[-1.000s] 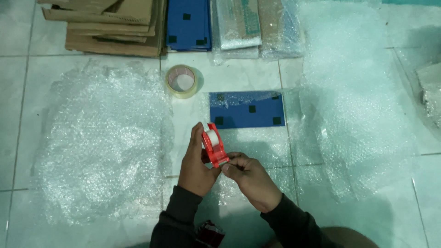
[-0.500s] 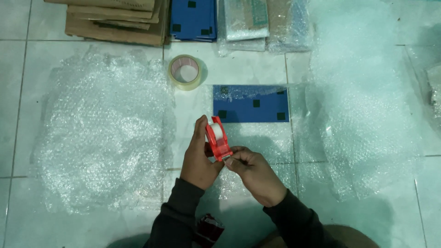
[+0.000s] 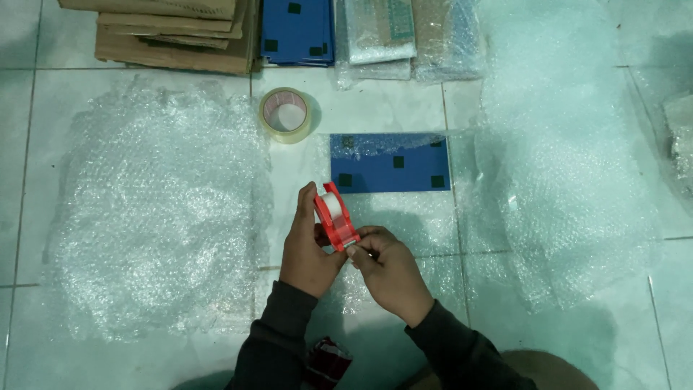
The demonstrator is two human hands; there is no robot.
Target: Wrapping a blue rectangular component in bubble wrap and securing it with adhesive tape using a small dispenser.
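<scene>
My left hand [image 3: 307,242] grips a small red tape dispenser [image 3: 334,215] with a white tape roll in it, held upright above the floor. My right hand [image 3: 386,271] pinches at the dispenser's lower cutting end, fingers closed on the tape's tip there. Just beyond the hands a flat blue box [image 3: 390,162] with small black squares lies on a sheet of bubble wrap [image 3: 404,217]. A larger roll of clear packing tape [image 3: 286,114] lies flat on the tiles to the upper left of the blue box.
Large bubble wrap sheets lie at left [image 3: 159,209] and right [image 3: 570,166]. At the far edge are flattened cardboard [image 3: 173,32], another blue box [image 3: 297,29] and wrapped packages [image 3: 404,32]. A dark red object [image 3: 326,361] sits near my lap.
Both hands with the dispenser stay in nearly the same place; the right hand's fingers have shifted slightly at the dispenser's lower end. The view has drifted a little.
</scene>
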